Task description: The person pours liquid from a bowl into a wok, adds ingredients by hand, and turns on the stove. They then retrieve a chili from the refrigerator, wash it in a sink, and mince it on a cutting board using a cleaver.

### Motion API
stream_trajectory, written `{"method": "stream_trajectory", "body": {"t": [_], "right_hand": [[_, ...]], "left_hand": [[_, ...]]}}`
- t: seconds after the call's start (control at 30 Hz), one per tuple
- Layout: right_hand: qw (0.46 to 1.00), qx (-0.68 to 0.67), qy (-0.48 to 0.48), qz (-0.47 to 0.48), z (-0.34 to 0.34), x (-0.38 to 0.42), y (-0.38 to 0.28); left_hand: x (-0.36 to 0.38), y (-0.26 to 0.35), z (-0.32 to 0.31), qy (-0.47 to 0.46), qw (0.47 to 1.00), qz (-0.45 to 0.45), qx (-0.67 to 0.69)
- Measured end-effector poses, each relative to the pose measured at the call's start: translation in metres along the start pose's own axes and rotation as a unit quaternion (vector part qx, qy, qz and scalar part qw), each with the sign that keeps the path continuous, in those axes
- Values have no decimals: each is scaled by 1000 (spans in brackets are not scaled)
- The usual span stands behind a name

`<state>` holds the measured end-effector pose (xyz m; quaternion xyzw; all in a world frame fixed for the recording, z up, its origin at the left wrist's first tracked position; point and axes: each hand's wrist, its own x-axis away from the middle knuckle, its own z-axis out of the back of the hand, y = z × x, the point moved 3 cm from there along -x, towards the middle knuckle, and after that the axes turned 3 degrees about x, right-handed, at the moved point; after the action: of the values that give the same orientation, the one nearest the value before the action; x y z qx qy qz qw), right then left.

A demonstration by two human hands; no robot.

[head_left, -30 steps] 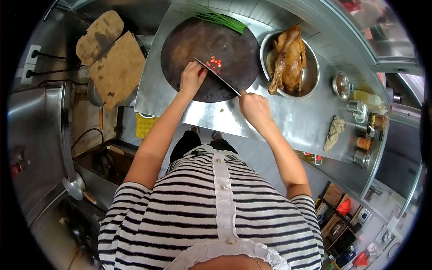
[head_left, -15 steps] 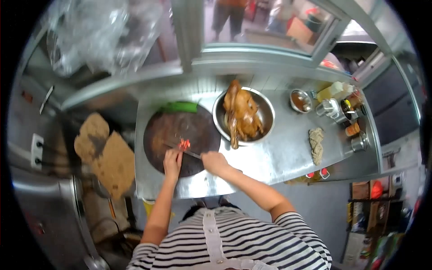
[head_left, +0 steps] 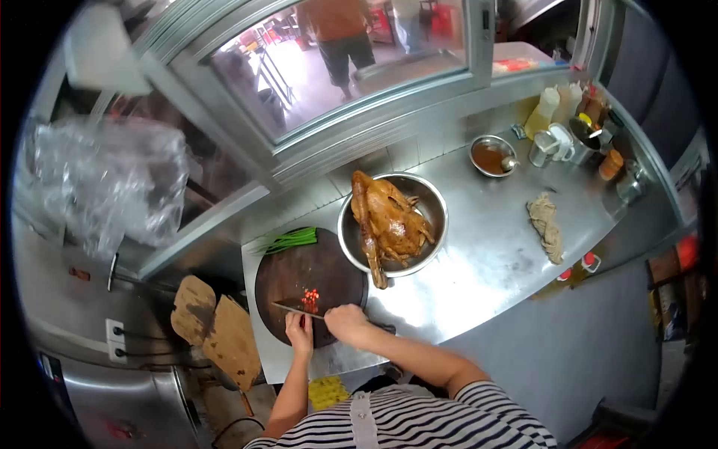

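On the round dark chopping board (head_left: 280,280) lies a small heap of chopped red pieces (head_left: 310,299). My right hand (head_left: 346,325) is closed round the handle of a knife (head_left: 298,310), whose blade rests across the board just below the heap. Close beside the blade, my left hand (head_left: 300,331) has its fingers pressed together on a small red piece at the board's near part. A bundle of green stalks (head_left: 292,239) lies at the board's far edge. Right of the board, a steel bowl (head_left: 437,254) holds a whole roasted bird (head_left: 393,224).
A bowl of brown sauce with a ladle (head_left: 491,157), bottles (head_left: 544,112) and jars stand at the counter's right end, near a crumpled cloth (head_left: 546,227). Cardboard pieces (head_left: 232,341) are at the left. Beyond the window stands a person (head_left: 340,37).
The head view has turned and shifted, so the counter sits lower in the frame. Both hands stay at the board, with the knife still in my right hand.
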<state>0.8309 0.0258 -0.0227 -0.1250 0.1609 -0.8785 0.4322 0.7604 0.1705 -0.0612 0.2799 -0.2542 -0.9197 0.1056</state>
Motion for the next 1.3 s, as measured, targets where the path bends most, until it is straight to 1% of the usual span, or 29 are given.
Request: {"method": "stream_trajectory", "body": {"t": [0.03, 0.07, 0.1, 0.17, 0.2, 0.27, 0.33, 0.43, 0.53, 0.63, 0.73, 0.83, 0.87, 0.97, 1.07, 1.17, 1.3], "right_hand": [[1000, -12, 13, 0, 1, -1, -1], [1000, -14, -3, -3, 2, -2, 2], [1000, -16, -19, -6, 17, 3, 1], [999, -42, -32, 0, 25, 1, 6], [999, -41, -19, 2, 27, 1, 8], [997, -70, -29, 1, 28, -3, 14], [996, -80, -32, 6, 35, 0, 16], [990, -101, -97, -12, 40, -3, 16], [987, -116, -110, -10, 39, -2, 16], [997, -68, -32, 14, 42, 3, 14], [996, -80, -23, 10, 42, 4, 14], [996, -90, -7, 3, 34, 2, 13], [997, -82, -12, 2, 30, 1, 12], [998, -62, -19, 2, 30, 1, 10], [999, -49, -19, 4, 25, 0, 8], [999, -44, -26, 4, 19, -4, 6], [999, -44, -20, -3, 17, -6, 7]], "left_hand": [[-1, 3, -2, 5, 1000, 3, -1], [-2, 4, -4, 12, 1000, 5, -2], [-2, -1, -8, 26, 1000, -13, 3], [-3, 6, -8, 4, 1000, 19, -24], [-5, 12, -9, 14, 1000, 12, -23], [0, -3, -12, 14, 999, 25, -26], [-1, 0, -12, 12, 999, 37, -35], [-3, 9, -12, 16, 999, 29, -39], [-1, 2, -13, 8, 998, 52, -27], [1, 2, -11, 9, 999, 33, -35], [1, 10, -10, 12, 996, -2, -86], [2, 7, -10, -14, 996, -2, -84], [2, 8, -10, -11, 996, -18, -87], [2, 8, -11, -5, 997, 12, -71], [3, 10, -13, 17, 997, 9, -70], [1, 14, -13, 0, 997, 4, -78], [2, 7, -14, 14, 998, -7, -62]]}}
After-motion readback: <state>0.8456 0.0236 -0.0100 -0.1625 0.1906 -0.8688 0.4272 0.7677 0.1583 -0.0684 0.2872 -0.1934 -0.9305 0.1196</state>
